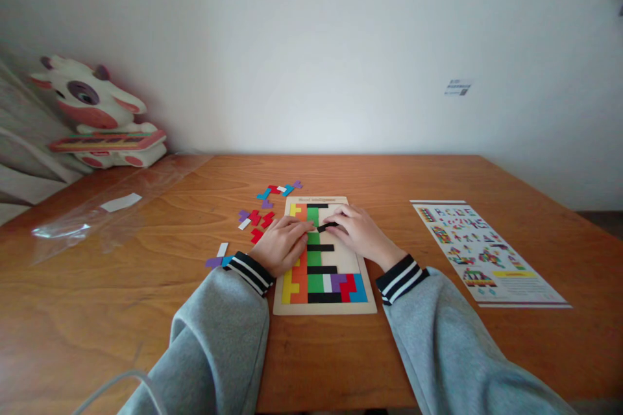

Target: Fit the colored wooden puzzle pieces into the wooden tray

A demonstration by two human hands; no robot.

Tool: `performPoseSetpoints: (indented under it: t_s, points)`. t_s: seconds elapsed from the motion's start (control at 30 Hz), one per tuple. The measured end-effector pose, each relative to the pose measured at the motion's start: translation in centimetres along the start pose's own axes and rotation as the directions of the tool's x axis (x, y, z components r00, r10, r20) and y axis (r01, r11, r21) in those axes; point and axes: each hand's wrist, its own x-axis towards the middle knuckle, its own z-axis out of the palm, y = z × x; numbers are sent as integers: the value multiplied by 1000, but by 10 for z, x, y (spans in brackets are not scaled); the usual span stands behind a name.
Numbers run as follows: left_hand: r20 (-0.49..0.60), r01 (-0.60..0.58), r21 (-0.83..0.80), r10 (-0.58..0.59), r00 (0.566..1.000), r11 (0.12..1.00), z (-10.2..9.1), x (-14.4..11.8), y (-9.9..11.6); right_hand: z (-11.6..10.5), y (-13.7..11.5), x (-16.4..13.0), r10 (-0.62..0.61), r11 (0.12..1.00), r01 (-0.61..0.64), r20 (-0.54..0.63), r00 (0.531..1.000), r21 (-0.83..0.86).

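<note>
Over the board (349, 258), your right hand (366, 231) pinches a black piece (321, 229); whether your left hand (281, 245) grips anything, I cannot tell.

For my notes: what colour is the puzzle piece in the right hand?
The puzzle piece in the right hand is black; the head view shows it best.

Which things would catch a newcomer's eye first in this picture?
The colourful puzzle board would probably come first, just below the picture's centre, with the right hand holding a black piece over it. Next might be the cow-shaped toy at far left and the printed sheet at right.
</note>
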Motion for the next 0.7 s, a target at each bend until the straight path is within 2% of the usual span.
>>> performPoseSetpoints:
  t_s: [0.23,0.47,0.6,0.7]
  points:
    - [-1,-4,-22,4,1000,1000,-1,1,1,4,-7,2,5,991,-2,-21,1000,130]
    - [14,11,-23,-11,1000,1000,-2,1,2,6,-12,3,128,944,-117,-17,992,308]
    - [17,8,-19,-8,1000,1000,-3,1,2,2,-9,0,237,957,-218,-82,968,194]
    - [12,0,-13,0,1000,1000,-2,0,2,-1,-14,0,269,958,-258,-86,959,127]
